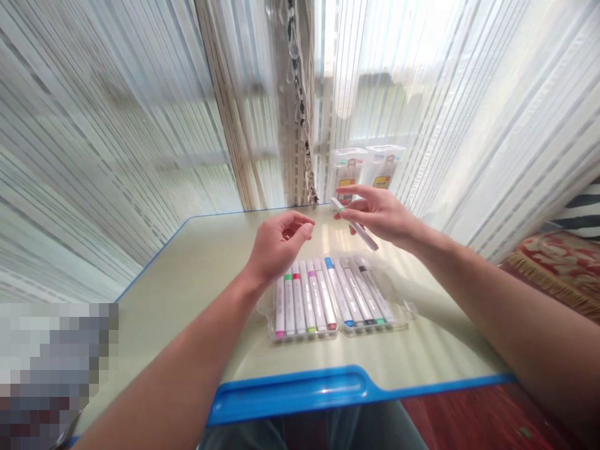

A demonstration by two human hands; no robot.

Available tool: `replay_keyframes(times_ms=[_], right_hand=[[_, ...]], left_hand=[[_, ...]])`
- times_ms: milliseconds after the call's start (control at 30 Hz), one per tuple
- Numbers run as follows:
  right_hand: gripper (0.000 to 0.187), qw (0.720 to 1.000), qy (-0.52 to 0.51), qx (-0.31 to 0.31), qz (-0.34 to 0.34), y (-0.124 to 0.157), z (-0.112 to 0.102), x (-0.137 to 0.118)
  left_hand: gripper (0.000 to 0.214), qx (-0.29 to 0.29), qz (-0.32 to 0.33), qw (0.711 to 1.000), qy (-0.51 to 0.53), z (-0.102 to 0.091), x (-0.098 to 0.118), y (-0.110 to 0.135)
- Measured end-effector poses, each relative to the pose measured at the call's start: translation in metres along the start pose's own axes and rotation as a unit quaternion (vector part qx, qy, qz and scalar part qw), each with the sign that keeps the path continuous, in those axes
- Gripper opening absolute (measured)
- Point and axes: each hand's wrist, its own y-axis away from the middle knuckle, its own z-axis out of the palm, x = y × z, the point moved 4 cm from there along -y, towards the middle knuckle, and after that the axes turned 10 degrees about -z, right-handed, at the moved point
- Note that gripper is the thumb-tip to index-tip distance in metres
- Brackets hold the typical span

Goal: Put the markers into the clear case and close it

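Note:
My right hand (375, 212) is raised above the far side of the marker case, gripping a white marker (363, 236) between thumb and fingers. That marker slants down to the right and shows a green band near its upper end. My left hand (281, 244) hovers over the case's left part, its fingers curled and thumb close to the index finger, with nothing visible in them. Below both hands lies an open clear plastic case (304, 336) in two halves. Several white markers (309, 300) with coloured ends fill it in rows, their far ends partly hidden by my left hand.
The pale tabletop (187, 275) has a blue edge with a moulded blue pen tray (290, 390) in front. Two clear plastic boxes (349, 169) stand at the back right. String curtains (140, 94) and a hanging bead strand (300, 94) border the far side. Patterned fabric (562, 262) lies right.

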Motion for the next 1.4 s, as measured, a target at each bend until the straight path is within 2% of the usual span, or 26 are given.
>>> replay_keyframes(times_ms=[167,333,533,700,1133,1400], right_hand=[[0.065,0.995,-0.041,-0.035,0.085,0.000,-0.007,0.008],[0.057,0.979,-0.056,-0.114,0.158,0.004,-0.012,0.012],[0.054,0.952,-0.037,-0.238,0.191,0.009,-0.013,0.016],[0.052,0.933,-0.049,-0.297,0.195,0.012,-0.011,0.023],[0.042,0.925,-0.028,-0.322,0.198,0.011,-0.011,0.022],[0.039,0.924,0.032,-0.330,0.189,0.012,-0.016,0.029]], left_hand=[[0.016,-0.043,0.077,0.988,-0.128,0.015,0.016,0.014],[0.018,-0.103,0.165,0.954,-0.227,0.035,0.030,0.028],[0.023,-0.174,0.238,0.921,-0.254,0.059,0.037,0.042],[0.021,-0.191,0.273,0.904,-0.267,0.068,0.035,0.046],[0.017,-0.221,0.294,0.894,-0.256,0.077,0.030,0.049],[0.022,-0.250,0.315,0.883,-0.243,0.081,0.032,0.052]])
